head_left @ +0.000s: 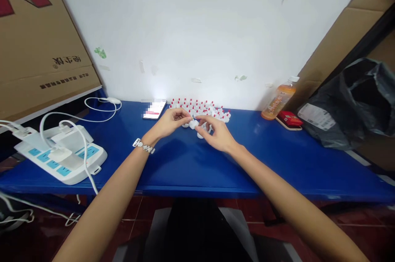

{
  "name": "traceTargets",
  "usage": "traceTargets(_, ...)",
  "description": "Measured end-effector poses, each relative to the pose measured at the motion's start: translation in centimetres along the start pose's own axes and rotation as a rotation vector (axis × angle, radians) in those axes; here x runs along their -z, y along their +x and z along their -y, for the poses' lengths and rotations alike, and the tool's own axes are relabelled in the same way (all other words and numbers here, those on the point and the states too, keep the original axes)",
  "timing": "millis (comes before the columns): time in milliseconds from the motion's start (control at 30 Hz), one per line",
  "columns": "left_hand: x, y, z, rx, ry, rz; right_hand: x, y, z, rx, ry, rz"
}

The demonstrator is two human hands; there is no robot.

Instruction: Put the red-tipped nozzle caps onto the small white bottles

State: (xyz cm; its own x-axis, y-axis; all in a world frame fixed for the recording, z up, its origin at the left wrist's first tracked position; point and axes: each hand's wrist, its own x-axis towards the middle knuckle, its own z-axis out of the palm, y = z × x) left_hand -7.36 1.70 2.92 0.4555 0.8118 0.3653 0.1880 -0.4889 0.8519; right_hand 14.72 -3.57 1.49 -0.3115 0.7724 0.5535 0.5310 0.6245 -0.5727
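My left hand [173, 122], a bracelet on its wrist, reaches in with thumb and fingertips pinched together. What lies in that pinch is too small to make out. Facing it, my right hand [217, 133] has its thumb and index finger closed on a small white bottle [193, 124] between the two hands. More white bottles lie around and under the fingers, partly hidden. Just behind the hands stands a cluster of small white bottles with red caps [206, 107].
A phone [155, 109] lies left of the bottles. At the left of the blue table [185, 167] is a power strip [74, 171] with white cables. An orange drink bottle [279, 100], a red packet [290, 118] and a dark plastic bag [333, 110] are at right.
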Motion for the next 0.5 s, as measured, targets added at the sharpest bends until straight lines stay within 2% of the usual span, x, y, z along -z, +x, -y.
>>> traceTargets(100,-1.7,0.2,-0.2,-0.042,-0.068,-0.014,-0.1,-0.1,0.0,0.004,0.059,0.022)
traceTargets(200,-2.7,0.2,0.1,-0.109,-0.048,-0.02,0.0,-0.3,-0.3,-0.045,0.131,0.0)
traceTargets(433,-4.8,-0.9,-0.7,-0.251,0.343,0.013,-0.6,-0.5,-1.3,-0.226,0.656,-0.007)
traceTargets(500,-5.3,-0.9,-1.0,-0.283,0.387,0.013,-0.8,-0.5,-1.2,-0.232,0.715,0.006)
